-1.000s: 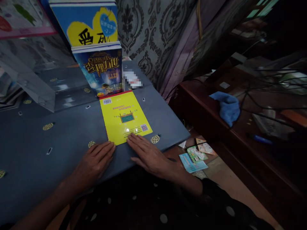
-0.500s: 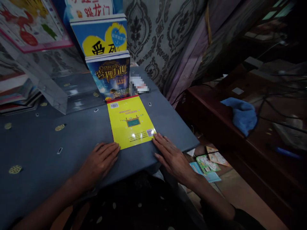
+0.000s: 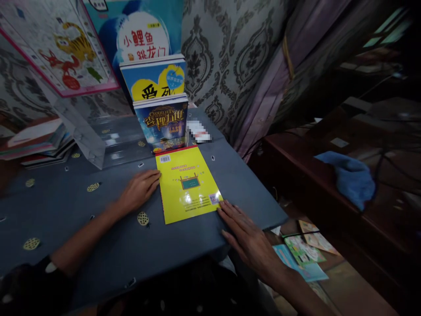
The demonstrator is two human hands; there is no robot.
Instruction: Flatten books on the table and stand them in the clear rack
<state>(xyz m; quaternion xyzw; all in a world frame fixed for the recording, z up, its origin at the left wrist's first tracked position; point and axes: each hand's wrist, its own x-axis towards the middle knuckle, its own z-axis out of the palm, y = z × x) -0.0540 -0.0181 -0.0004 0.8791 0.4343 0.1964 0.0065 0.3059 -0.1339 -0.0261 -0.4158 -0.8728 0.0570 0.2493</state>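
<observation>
A yellow book (image 3: pixel 184 206) with a red strip along its far edge lies flat on the table, a barcode and a small blackboard picture facing up. Against its left edge, towards the far corner, rest the fingertips of my left hand (image 3: pixel 140 188), its fingers stretched out. My right hand (image 3: pixel 245 232) lies flat with fingers extended, its tips touching the near right corner. Just behind the yellow book stand several upright books, the dark blue one (image 3: pixel 162 125) in front, a blue and yellow one (image 3: pixel 138 81) behind it and a taller blue one (image 3: pixel 171 22) at the back.
A clear acrylic stand (image 3: pixel 83 136) is on the grey-blue tablecloth (image 3: pixel 108 237). Stacked books (image 3: pixel 46 142) lie at the left, below a pink-edged picture board (image 3: pixel 70 57). To the right are a brown bench (image 3: pixel 296 162) with a blue cloth (image 3: pixel 351 180), and booklets (image 3: pixel 304 250) on the floor.
My left hand has slid from the book's near left corner up along its left edge. My right hand stays at the near right corner. The camera view has shifted.
</observation>
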